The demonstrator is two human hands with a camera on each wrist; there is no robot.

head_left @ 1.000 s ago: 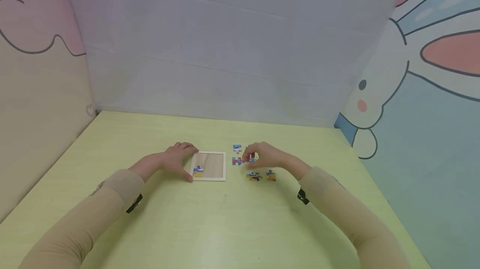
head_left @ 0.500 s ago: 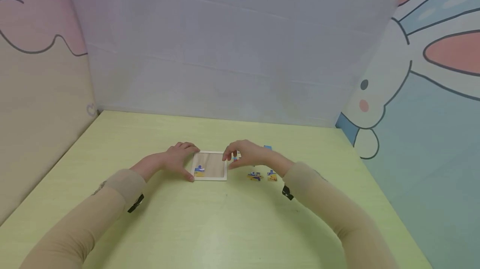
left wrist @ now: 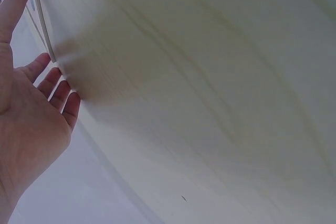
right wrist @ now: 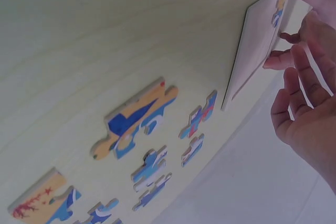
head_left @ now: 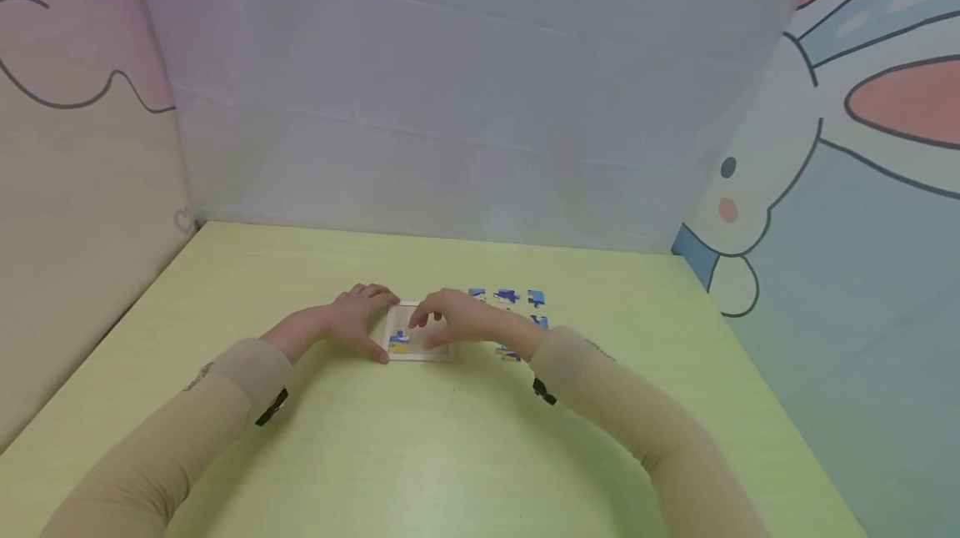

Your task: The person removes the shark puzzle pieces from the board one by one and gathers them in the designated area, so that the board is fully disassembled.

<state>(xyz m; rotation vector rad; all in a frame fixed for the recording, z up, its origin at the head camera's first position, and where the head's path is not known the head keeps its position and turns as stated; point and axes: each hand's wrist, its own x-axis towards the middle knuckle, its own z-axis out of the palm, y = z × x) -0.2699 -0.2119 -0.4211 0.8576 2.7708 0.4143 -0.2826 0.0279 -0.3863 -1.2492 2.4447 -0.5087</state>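
Note:
A square puzzle tray (head_left: 420,359) with a pale rim lies flat, and one yellow-and-blue puzzle piece (head_left: 398,344) sits in its near left corner. My left hand (head_left: 348,317) is spread along the tray's left side, thumb at the near corner and a finger at the far one. Above the tray hovers my right hand (head_left: 465,317), thumb and index finger apart; no piece shows between them. In the right wrist view, its fingers are loosely bent. Loose pieces lie to the right, including an orange-and-blue one (right wrist: 134,121); my right hand and forearm hide some in the head view.
The light yellow table (head_left: 420,455) meets a pale back wall (head_left: 450,104). Side panels with cartoon drawings stand left and right, a rabbit (head_left: 750,179) on the right one. A red starfish-patterned piece (right wrist: 39,198) lies among the loose pieces.
My right hand has moved left from the loose pieces to over the tray, uncovering pieces at the back. My left hand stays at the tray's left side.

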